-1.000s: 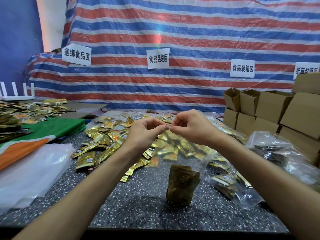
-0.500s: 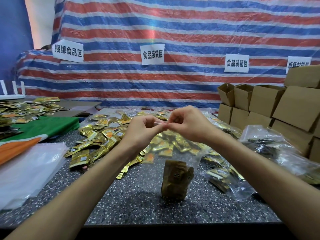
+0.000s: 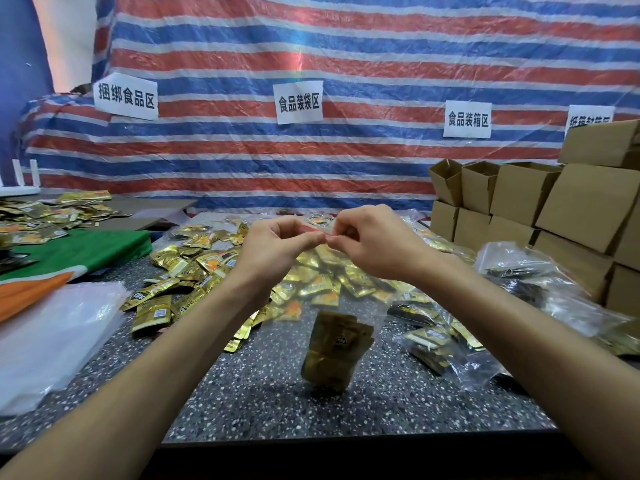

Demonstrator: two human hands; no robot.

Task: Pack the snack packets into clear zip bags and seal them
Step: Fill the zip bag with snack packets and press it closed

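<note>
I hold a clear zip bag [image 3: 377, 317] up above the speckled table [image 3: 263, 393]. My left hand [image 3: 273, 251] and my right hand [image 3: 374, 244] both pinch its red zip strip at the top, fingertips almost meeting. A bunch of gold snack packets [image 3: 334, 351] hangs in the bottom of the bag. Behind and below my hands lies a loose heap of gold snack packets [image 3: 194, 268].
Filled clear bags [image 3: 446, 341] lie at the right, with a bigger plastic bag [image 3: 540, 278] behind them. Cardboard boxes [image 3: 554, 209] are stacked far right. A pile of empty clear bags [image 3: 45, 337] sits at the left, beside green and orange cloth [image 3: 69, 254].
Both hands stay pinched on the zip strip and have shifted slightly along it. The bag with its packets hangs about as before.
</note>
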